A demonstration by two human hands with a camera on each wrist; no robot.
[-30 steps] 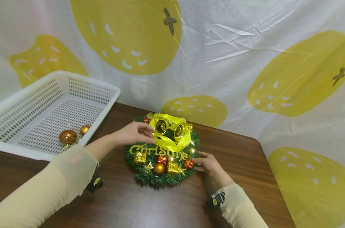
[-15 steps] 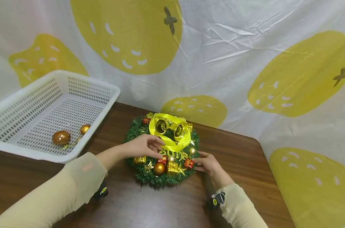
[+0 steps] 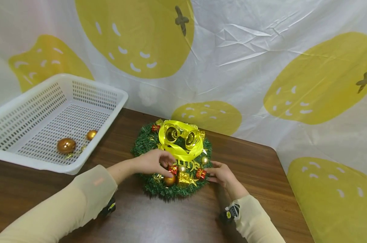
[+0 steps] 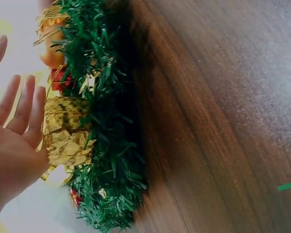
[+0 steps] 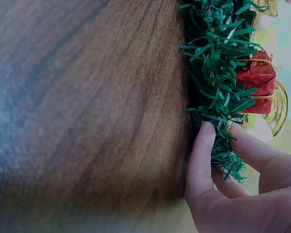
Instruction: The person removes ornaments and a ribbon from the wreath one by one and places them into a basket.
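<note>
Green tinsel wreath (image 3: 171, 158) — gold baubles, red parcels, yellow ribbon.

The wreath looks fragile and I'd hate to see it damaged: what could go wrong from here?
The left hand reaches over the gold ball and red gift box; pulling could tear needles or knock loose neighbouring ornaments. The right hand only pinches the wreath at its edge, so it might slide on the table.
</note>
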